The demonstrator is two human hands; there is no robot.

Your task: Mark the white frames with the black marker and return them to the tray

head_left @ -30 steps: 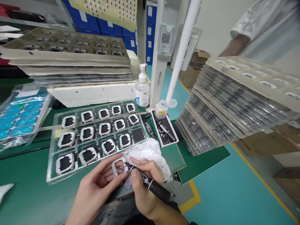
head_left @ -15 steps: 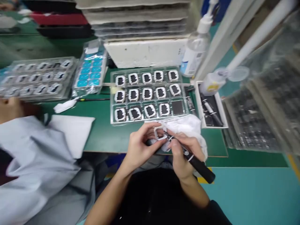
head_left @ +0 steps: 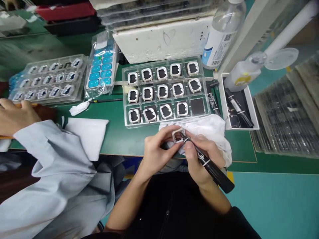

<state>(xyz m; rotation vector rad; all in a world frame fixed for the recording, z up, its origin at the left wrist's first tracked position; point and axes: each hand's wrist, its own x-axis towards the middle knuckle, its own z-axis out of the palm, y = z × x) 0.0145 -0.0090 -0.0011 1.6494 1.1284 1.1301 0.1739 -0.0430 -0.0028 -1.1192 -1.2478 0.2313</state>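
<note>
My left hand (head_left: 157, 151) pinches a small white square frame part (head_left: 178, 136) just above the table's front edge. A black marker pen (head_left: 209, 166) is gripped in my right hand (head_left: 199, 156), its tip touching the frame. Both hands rest over a crumpled white cloth (head_left: 211, 127). Just beyond lies a clear plastic tray (head_left: 166, 89) holding several similar white frames with dark centres; its near right pocket (head_left: 197, 106) shows only a dark square.
A co-worker's sleeve (head_left: 50, 166) and hand (head_left: 15, 114) fill the left. A second tray (head_left: 47, 79), a blue sticker sheet (head_left: 101, 69), a white paper (head_left: 86, 134), a pump bottle (head_left: 220, 36), a pen box (head_left: 239, 106) and stacked trays (head_left: 284, 116) surround the green mat (head_left: 117, 136).
The camera has swung left and tilted down, bringing the co-worker's sleeve and the second tray into view. My hands keep the frame and marker together, close to the table edge.
</note>
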